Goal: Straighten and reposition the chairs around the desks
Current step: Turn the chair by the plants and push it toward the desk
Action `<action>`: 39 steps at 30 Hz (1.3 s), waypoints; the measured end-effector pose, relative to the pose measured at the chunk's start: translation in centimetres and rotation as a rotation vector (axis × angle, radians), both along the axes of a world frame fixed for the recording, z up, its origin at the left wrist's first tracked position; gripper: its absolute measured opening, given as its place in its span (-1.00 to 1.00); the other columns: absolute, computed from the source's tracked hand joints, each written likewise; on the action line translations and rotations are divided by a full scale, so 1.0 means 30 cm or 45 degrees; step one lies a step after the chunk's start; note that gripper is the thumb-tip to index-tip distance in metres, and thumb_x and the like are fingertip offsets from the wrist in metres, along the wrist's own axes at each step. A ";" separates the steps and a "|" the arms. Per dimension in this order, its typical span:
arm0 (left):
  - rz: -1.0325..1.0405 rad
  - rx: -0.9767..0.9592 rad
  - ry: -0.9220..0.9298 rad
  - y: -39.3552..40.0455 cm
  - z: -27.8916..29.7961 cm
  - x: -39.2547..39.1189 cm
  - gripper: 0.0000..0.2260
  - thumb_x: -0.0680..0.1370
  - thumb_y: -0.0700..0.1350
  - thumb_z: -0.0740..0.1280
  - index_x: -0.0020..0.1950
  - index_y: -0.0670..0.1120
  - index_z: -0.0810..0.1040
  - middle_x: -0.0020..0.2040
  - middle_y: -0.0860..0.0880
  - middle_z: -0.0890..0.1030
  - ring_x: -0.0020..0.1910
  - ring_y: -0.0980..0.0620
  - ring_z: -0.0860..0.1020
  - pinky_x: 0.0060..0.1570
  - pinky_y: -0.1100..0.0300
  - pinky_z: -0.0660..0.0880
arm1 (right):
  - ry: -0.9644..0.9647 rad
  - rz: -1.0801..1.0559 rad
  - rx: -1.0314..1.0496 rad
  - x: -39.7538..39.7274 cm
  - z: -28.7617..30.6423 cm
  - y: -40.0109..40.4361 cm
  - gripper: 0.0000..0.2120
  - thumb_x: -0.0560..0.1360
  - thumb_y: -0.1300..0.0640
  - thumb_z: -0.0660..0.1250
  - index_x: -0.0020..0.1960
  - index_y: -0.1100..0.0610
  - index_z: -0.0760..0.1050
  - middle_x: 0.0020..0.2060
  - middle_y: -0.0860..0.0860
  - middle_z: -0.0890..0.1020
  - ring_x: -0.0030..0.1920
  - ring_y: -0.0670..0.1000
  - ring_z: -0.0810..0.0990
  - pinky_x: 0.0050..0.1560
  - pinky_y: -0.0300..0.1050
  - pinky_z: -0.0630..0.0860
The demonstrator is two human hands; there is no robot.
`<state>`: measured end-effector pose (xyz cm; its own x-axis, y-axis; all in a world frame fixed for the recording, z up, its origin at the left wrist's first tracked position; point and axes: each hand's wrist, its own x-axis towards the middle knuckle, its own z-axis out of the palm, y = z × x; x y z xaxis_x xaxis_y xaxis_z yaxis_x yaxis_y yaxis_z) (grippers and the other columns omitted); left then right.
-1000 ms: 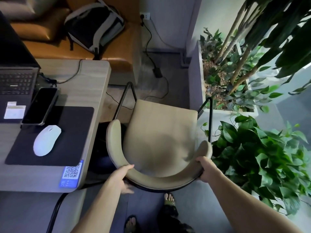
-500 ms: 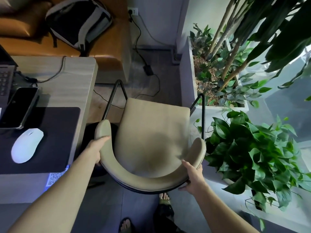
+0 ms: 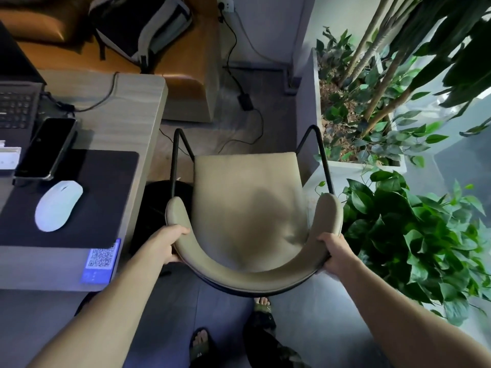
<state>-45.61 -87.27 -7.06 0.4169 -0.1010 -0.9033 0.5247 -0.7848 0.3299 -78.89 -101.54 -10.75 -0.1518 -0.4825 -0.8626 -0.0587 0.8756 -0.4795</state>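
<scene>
Both hands on the chair (image 3: 247,208) backrest: left hand (image 3: 170,243) gripping the left curve, right hand (image 3: 336,252) gripping the right. Chair sits on the floor between the desk (image 3: 132,123) edge and the potted plant (image 3: 414,235), seat facing away.

Counted: one chair (image 3: 247,208), one desk (image 3: 132,123), one mouse (image 3: 59,205), one phone (image 3: 46,148), one laptop (image 3: 16,107), one backpack (image 3: 140,25), two hands.

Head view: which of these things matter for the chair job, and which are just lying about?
In the job: beige chair, left hand, right hand, desk.
Lying about: mouse, phone, laptop, backpack, potted plants.
</scene>
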 end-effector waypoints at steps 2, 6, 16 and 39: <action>0.020 -0.008 0.008 0.020 -0.012 -0.025 -0.56 0.55 -0.19 0.35 0.40 -0.21 0.35 0.24 -0.27 0.51 0.16 -0.25 0.53 -0.08 -0.18 0.54 | -0.014 0.025 -0.038 -0.007 -0.007 -0.043 -0.70 0.49 0.30 0.24 0.18 0.07 0.34 0.23 0.31 0.54 -0.01 0.27 0.58 0.01 0.43 0.51; 0.059 -0.012 0.048 0.043 -0.021 -0.074 -0.54 0.50 -0.14 0.42 0.35 -0.18 0.38 0.19 -0.25 0.54 0.06 -0.24 0.56 -0.19 -0.12 0.55 | 0.035 0.074 -0.063 -0.008 0.020 -0.114 -0.74 0.51 0.29 0.27 0.15 0.10 0.35 0.08 0.27 0.57 -0.11 0.24 0.60 -0.06 0.34 0.58; -0.014 -0.059 0.151 0.028 -0.011 -0.219 -0.41 0.39 -0.04 0.53 0.31 -0.12 0.35 0.11 -0.22 0.59 0.03 -0.19 0.62 0.16 -0.11 0.51 | 0.317 0.038 -0.235 -0.042 0.072 -0.216 -0.58 0.49 0.20 0.38 0.32 0.26 0.45 0.05 0.22 0.57 -0.04 0.20 0.57 0.15 0.26 0.57; -0.231 0.066 0.102 -0.179 0.002 -0.011 -0.79 0.52 -0.16 0.42 -0.08 -0.20 0.40 -0.14 -0.21 0.50 -0.22 -0.15 0.51 -0.01 -0.23 0.48 | 0.095 -0.244 0.247 0.000 0.011 0.048 -0.36 0.47 0.17 0.46 0.45 0.07 0.24 0.41 0.19 0.39 0.34 0.39 0.40 0.19 0.67 0.22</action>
